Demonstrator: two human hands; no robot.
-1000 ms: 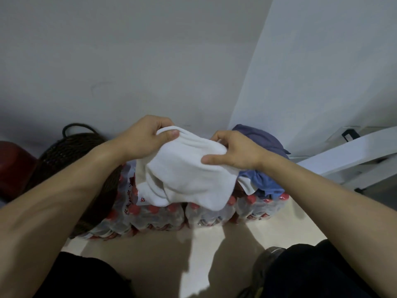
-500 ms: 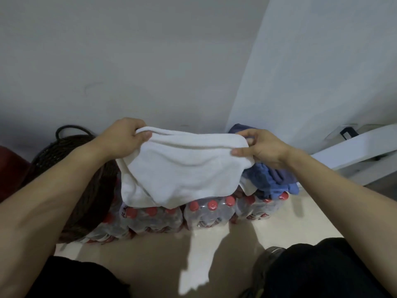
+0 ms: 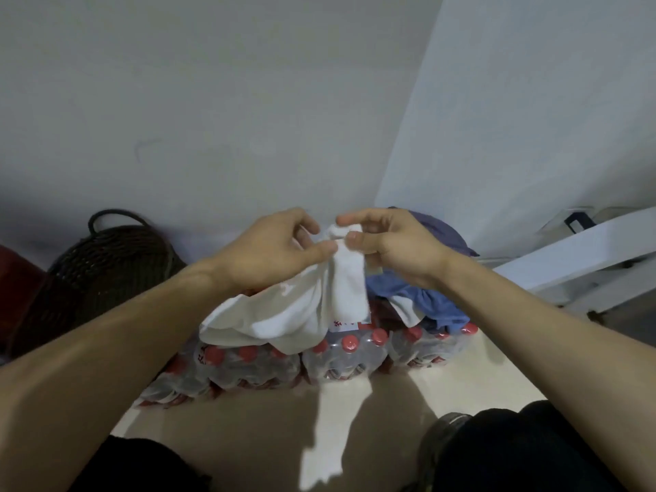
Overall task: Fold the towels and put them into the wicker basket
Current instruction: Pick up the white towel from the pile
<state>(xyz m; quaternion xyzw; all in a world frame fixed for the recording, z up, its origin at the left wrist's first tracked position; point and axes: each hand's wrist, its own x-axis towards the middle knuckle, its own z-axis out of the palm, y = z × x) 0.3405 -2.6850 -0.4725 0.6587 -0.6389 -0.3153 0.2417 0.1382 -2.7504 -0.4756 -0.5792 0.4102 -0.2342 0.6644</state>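
A white towel (image 3: 305, 307) hangs folded in half in front of me, its lower part draped over shrink-wrapped bottle packs. My left hand (image 3: 280, 250) and my right hand (image 3: 387, 243) meet at the towel's top edge, each pinching a corner between thumb and fingers. A blue towel (image 3: 433, 300) lies crumpled on the packs behind my right hand, with a bit of white cloth under it. The dark wicker basket (image 3: 117, 257) with a loop handle stands on the floor at the left, against the wall.
Packs of red-capped water bottles (image 3: 340, 353) sit on the pale floor in the corner. A white frame (image 3: 575, 253) slants in from the right. A dark red object (image 3: 17, 278) is at the left edge. My knees fill the bottom of the view.
My hands held the white towel stretched wide half a second ago. They have come together, bringing the two top corners to meet, so the towel now hangs doubled.
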